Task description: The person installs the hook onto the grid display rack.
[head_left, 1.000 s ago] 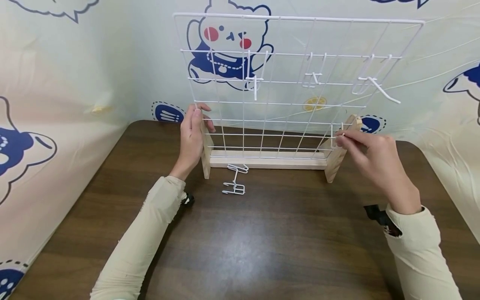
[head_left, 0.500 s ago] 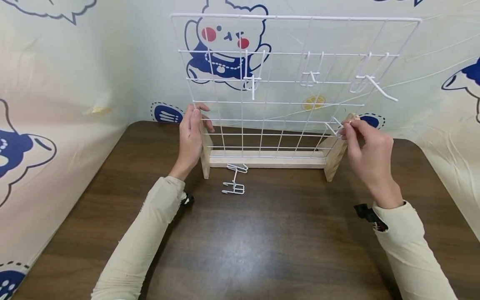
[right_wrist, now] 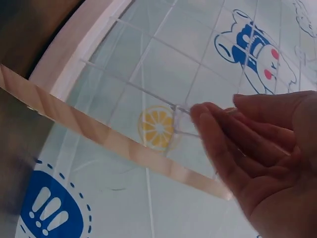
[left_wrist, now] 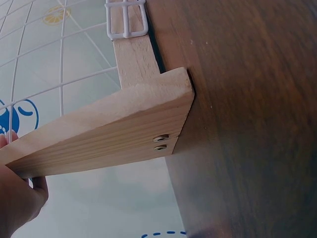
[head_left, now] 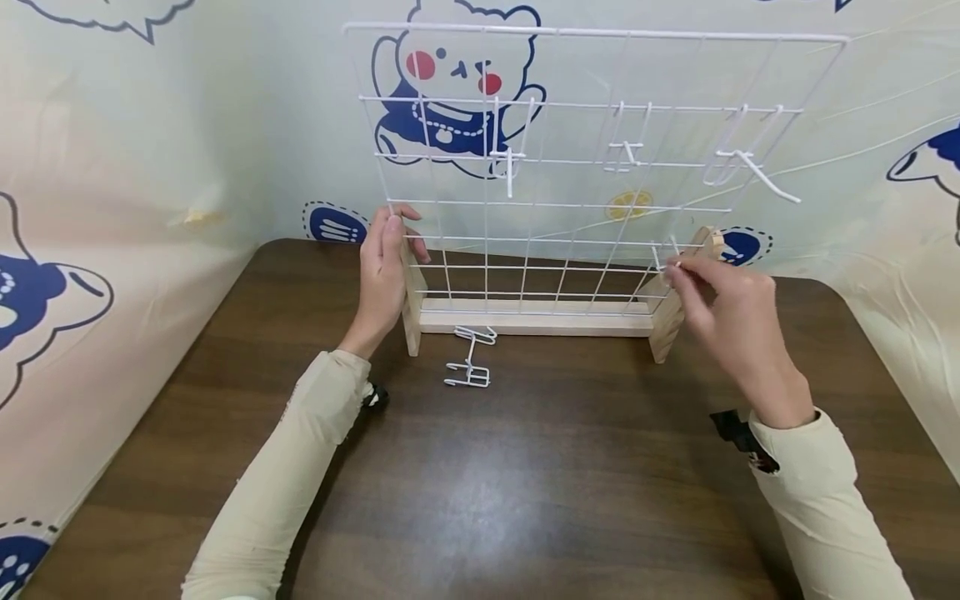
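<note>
Small white hook [head_left: 657, 257] at the lower right of the grid [head_left: 555, 205], just inside the right post [head_left: 666, 329]. Two prongs up, close against the wires; whether they have caught one cannot be told.

Right hand [head_left: 727, 325] pinches the hook between thumb and fingertips. The hold is at the front, probably to leave the prongs free to meet the wire.

Left hand [head_left: 386, 262] grips the upper end of the left post [head_left: 413, 321], thumb in front, fingers round behind. Presumably a brace: the stand looks light, and a push at one end could shift it.

Three more hooks hang in a row higher up: left [head_left: 510, 177], middle [head_left: 628, 152], right [head_left: 772, 185]. All hang from the same wire, spaced apart, arms forward.

Loose hookwork [head_left: 469, 375] lies on the table [head_left: 465, 483] before the crossbar [head_left: 536, 325], within easy reach; one piece or two, unclear.

Behind, a printed cloth [head_left: 225, 125].
</note>
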Motion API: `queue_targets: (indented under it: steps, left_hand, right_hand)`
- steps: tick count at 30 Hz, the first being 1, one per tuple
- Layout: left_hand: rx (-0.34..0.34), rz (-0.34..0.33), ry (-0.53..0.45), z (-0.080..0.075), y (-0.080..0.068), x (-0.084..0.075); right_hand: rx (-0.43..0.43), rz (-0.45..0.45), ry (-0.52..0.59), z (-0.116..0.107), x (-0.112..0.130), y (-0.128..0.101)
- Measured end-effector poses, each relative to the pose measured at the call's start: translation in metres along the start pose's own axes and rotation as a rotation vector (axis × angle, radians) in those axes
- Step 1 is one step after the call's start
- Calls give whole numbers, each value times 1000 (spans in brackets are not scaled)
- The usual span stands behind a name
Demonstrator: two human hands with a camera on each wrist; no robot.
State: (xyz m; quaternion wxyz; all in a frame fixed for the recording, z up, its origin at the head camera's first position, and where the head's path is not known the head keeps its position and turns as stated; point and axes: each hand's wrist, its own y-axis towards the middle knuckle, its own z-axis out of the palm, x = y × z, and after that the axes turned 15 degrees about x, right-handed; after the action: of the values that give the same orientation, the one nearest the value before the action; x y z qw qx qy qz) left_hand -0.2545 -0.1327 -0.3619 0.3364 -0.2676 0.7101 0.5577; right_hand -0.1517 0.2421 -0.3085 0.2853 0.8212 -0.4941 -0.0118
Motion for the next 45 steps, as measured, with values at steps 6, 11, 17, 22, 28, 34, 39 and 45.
queue_targets:
  steps: [6, 11, 17, 22, 28, 34, 39, 45]
  left_hand:
    - [-6, -2, 8, -1, -1, 0]
    - [-9, -18, 1, -1, -2, 0]
    - [-5, -3, -4, 0, 1, -1]
    - [-4, 1, 2, 0, 2, -1]
    - [-3, 4, 16, 0, 2, 0]
    - [-4, -2, 1, 2, 4, -1]
    - [-2, -13, -9, 2, 5, 0]
    - [-10, -10, -10, 1, 4, 2]
  right_hand:
    - [138, -12, -6, 4, -1, 1]
    - [-60, -71, -24, 5, -1, 1]
    - [-378, 50, -11, 6, -7, 3]
    - [-434, 74, 99, 6, -8, 5]
    - [-341, 73, 117, 10, -9, 5]
    - [-378, 117, 111, 4, -8, 3]
    - [-557, 168, 179, 2, -4, 3]
    - [-395, 68, 151, 17, -9, 4]
